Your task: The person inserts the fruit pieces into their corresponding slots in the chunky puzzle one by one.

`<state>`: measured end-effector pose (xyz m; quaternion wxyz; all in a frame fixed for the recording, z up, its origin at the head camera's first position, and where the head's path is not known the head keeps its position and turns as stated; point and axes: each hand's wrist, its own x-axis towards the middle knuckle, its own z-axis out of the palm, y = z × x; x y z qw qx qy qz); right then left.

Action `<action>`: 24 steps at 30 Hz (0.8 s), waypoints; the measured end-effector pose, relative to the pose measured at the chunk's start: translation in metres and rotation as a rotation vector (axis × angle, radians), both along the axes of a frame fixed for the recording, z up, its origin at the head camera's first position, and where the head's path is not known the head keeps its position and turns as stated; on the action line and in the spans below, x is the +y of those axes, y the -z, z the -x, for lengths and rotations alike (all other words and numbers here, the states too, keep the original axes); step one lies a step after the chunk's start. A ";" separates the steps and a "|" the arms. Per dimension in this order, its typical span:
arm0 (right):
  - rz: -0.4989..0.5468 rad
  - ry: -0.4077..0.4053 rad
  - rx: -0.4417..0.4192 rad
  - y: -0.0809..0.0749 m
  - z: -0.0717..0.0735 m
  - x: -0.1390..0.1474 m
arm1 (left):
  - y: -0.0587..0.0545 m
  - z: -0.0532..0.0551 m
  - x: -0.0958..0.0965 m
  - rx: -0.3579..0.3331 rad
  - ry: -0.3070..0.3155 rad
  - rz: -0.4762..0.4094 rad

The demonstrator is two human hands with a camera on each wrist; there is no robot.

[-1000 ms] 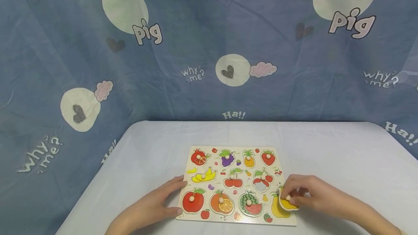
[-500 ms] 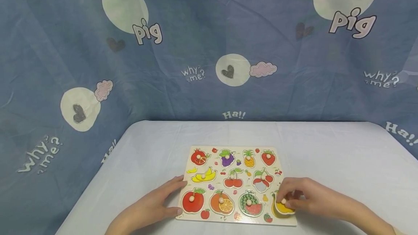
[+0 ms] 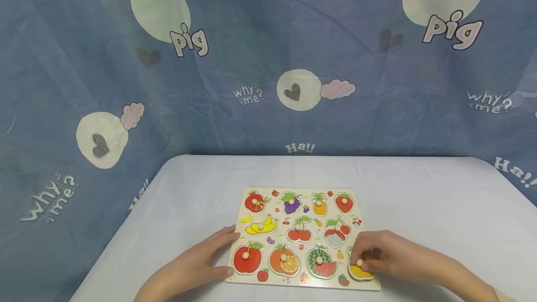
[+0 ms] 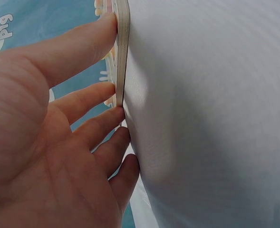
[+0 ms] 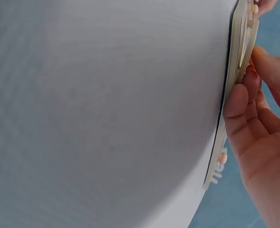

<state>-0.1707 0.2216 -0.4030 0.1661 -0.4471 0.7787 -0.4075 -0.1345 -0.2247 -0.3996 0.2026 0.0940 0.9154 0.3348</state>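
A wooden knob puzzle board (image 3: 249,278) with painted fruit pieces lies on the white table. At its lower right corner, my right hand (image 3: 392,253) pinches the small knob of a yellow pear piece (image 3: 361,273) between thumb and fingers. The right wrist view shows this piece (image 5: 255,35) tilted, one end raised above the board (image 5: 234,61). The pear's upper part is hidden behind my fingers in the head view. My left hand (image 3: 197,264) rests against the board's left edge, thumb and fingers spread and extended; the left wrist view shows the fingertips at that edge (image 4: 122,57).
Other knobbed pieces sit in the board, among them an apple (image 3: 247,264), an orange (image 3: 277,261), a watermelon (image 3: 327,269) and bananas (image 3: 264,228). The white tablecloth (image 3: 209,190) surrounds the board. A blue printed curtain (image 3: 235,125) hangs behind the table.
My right hand has moved the pear piece left from the board's right edge, over the painted pear at the lower right corner. The left hand has stayed in place.
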 end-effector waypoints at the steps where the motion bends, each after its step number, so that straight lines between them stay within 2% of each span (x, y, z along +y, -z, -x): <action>1: -0.007 0.003 -0.002 0.000 0.000 0.000 | 0.000 0.000 0.000 0.000 0.000 -0.001; 16: -0.050 0.016 0.007 -0.001 0.002 -0.004 | -0.003 -0.001 0.002 -0.005 -0.024 0.021; 24: -0.075 0.072 -0.012 0.000 0.001 -0.004 | -0.003 -0.001 0.002 -0.016 -0.038 0.031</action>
